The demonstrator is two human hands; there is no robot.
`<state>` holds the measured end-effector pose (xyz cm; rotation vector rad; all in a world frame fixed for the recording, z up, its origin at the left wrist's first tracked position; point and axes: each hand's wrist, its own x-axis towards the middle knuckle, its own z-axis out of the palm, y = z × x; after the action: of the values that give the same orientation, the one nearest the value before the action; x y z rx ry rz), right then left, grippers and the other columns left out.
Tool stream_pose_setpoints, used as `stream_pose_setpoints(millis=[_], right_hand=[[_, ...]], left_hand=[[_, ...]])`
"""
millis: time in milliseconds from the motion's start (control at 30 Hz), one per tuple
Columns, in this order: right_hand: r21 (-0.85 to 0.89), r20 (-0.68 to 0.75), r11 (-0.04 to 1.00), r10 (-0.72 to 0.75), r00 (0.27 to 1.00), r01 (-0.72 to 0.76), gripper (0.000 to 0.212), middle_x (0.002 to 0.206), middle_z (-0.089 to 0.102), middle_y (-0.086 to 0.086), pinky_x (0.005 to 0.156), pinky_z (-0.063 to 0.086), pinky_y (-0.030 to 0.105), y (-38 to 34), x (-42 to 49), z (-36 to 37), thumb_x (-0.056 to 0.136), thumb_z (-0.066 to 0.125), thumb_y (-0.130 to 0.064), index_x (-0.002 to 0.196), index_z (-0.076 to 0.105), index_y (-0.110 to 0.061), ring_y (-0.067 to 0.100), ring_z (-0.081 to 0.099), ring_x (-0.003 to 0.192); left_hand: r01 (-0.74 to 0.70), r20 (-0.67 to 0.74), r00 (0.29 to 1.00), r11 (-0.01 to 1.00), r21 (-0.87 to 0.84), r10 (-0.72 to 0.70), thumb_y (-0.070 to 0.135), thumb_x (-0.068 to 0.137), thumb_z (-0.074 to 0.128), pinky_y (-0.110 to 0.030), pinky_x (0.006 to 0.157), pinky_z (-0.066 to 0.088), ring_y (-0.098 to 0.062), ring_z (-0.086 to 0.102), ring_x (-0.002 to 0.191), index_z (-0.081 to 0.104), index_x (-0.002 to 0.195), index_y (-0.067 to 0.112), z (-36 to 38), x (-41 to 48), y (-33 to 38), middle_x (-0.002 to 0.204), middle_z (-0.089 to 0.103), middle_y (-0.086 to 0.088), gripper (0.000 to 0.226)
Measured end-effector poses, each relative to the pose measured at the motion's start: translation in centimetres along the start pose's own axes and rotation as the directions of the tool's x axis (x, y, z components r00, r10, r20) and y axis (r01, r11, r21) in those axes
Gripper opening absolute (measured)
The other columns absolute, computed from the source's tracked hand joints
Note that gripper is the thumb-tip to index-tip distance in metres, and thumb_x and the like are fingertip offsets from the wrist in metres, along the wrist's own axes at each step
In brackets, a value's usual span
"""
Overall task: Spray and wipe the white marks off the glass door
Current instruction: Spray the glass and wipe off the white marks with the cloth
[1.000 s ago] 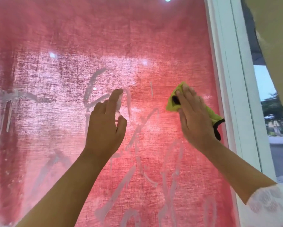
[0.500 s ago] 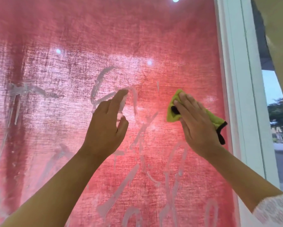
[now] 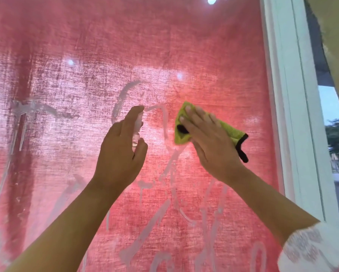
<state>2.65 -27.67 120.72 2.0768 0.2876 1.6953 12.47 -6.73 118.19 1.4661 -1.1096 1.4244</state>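
bottle [image 3: 137,124] in L hand [image 3: 119,154], cloth [image 3: 231,132] right of it under R hand [image 3: 210,146], on glass door [image 3: 86,55]

Bare forearms, with a white lace sleeve [image 3: 318,250] on the right arm

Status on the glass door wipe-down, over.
Left hand grips spray bottle, finger on top. Right hand presses yellow cloth flat on glass door. White marks show left, centre, below. Nothing blocking.

Mid-frame, the left hand [image 3: 121,152] grips a spray bottle [image 3: 137,124] while the right hand [image 3: 210,142] presses a yellow cloth [image 3: 233,132] against the glass door [image 3: 86,55].
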Motion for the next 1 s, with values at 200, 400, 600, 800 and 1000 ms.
stream_pose_setpoints(millis=[200, 400, 600, 800, 1000], right_hand=[[0.003, -0.045, 0.991, 0.133, 0.99, -0.133, 0.046, 0.157, 0.021, 0.005, 0.12, 0.011, 0.042, 2.4, -1.5, -1.0, 0.101, 0.03, -0.02, 0.147, 0.032, -0.014, 0.02, 0.013, 0.147], [0.021, -0.161, 0.954, 0.297, 0.941, -0.298, 0.047, 0.156, 0.023, 0.011, 0.118, 0.014, 0.051, -0.3, 2.3, 0.4, 0.099, 0.04, -0.006, 0.145, 0.034, -0.008, 0.03, 0.015, 0.145], [0.005, 0.023, 0.996, -0.087, 0.996, 0.087, 0.046, 0.156, 0.025, 0.008, 0.119, 0.016, 0.045, -0.5, -3.4, 0.1, 0.1, 0.037, -0.011, 0.146, 0.035, -0.012, 0.024, 0.016, 0.146], [0.021, -0.092, 0.969, 0.249, 0.964, -0.248, 0.046, 0.157, 0.019, 0.006, 0.118, 0.008, 0.043, 1.9, 1.0, -0.9, 0.1, 0.03, -0.016, 0.146, 0.032, -0.012, 0.025, 0.011, 0.146], [-0.022, -0.072, 0.997, 0.072, 0.995, -0.073, 0.048, 0.156, 0.023, 0.008, 0.118, 0.014, 0.048, -0.8, 1.7, 0.9, 0.098, 0.044, -0.005, 0.145, 0.036, -0.011, 0.027, 0.015, 0.146]], left_hand=[[-0.002, -0.004, 1.0, 1.0, -0.019, 0.002, 0.019, 0.088, 0.046, -0.014, 0.065, 0.028, -0.008, 0.045, 0.093, 0.031, 0.145, 0.024, 0.0, -0.3, 0.2, 0.115, 0.06, -0.004, 0.059], [-0.018, -0.004, 1.0, 1.0, -0.003, 0.018, 0.016, 0.088, 0.046, -0.017, 0.067, 0.026, -0.006, 0.042, 0.091, 0.032, 0.144, 0.021, 0.0, -0.1, 0.1, 0.113, 0.06, -0.006, 0.058], [0.001, 0.0, 1.0, 1.0, 0.001, -0.001, 0.006, 0.09, 0.053, -0.023, 0.062, 0.031, -0.01, 0.043, 0.087, 0.031, 0.144, 0.024, 0.0, -0.2, 0.4, 0.109, 0.059, -0.007, 0.061], [-0.011, 0.008, 1.0, 1.0, 0.025, 0.01, 0.006, 0.089, 0.053, -0.021, 0.071, 0.028, -0.006, 0.04, 0.089, 0.031, 0.145, 0.02, 0.1, -0.2, 0.4, 0.112, 0.059, -0.007, 0.062], [-0.033, -0.016, 0.999, 0.999, 0.038, 0.033, 0.008, 0.089, 0.051, -0.013, 0.073, 0.026, -0.005, 0.036, 0.091, 0.031, 0.145, 0.019, 0.2, -0.1, 0.4, 0.11, 0.06, -0.007, 0.06]])
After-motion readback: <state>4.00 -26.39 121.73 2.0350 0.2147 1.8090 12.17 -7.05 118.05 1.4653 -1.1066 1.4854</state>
